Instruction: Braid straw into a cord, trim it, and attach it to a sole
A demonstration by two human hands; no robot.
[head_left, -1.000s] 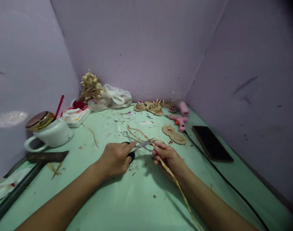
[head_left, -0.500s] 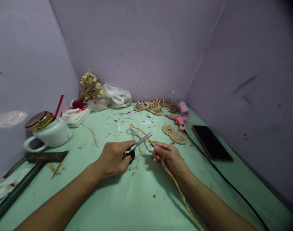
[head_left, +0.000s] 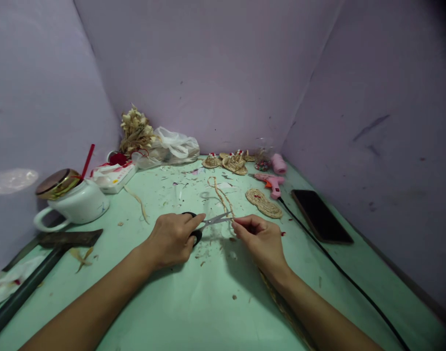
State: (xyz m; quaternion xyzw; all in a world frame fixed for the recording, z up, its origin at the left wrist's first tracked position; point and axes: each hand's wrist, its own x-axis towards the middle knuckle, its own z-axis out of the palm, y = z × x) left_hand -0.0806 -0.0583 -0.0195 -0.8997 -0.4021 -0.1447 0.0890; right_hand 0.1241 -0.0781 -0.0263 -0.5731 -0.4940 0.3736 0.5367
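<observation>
My left hand [head_left: 174,240] grips a pair of scissors [head_left: 212,220] by its black handles, the blades parted and pointing right. Between my right thumb and fingers a thin braided straw cord [head_left: 223,195] is pinched; my right hand [head_left: 261,241] is at the blade tips. Beyond the blades the cord forms a narrow loop on the table, and its long tail [head_left: 277,302] runs toward me under my right forearm. The blades reach the cord by my fingertips; whether they touch it I cannot tell. A woven straw sole shape [head_left: 264,203] lies just past my right hand.
Right: a pink glue gun [head_left: 270,183] with black cable, and a phone [head_left: 321,216]. Left: a white mug [head_left: 80,204] with a lid on top, a hammer [head_left: 71,238], a tissue pack [head_left: 115,176]. At the back: a plastic bag [head_left: 175,146], dried husks [head_left: 135,129], small straw slippers [head_left: 235,163].
My right hand has turned and its fingertips have come up to the blade tips. The cord's loop has swung to the right and farther away. The scissors have dipped to a flatter angle.
</observation>
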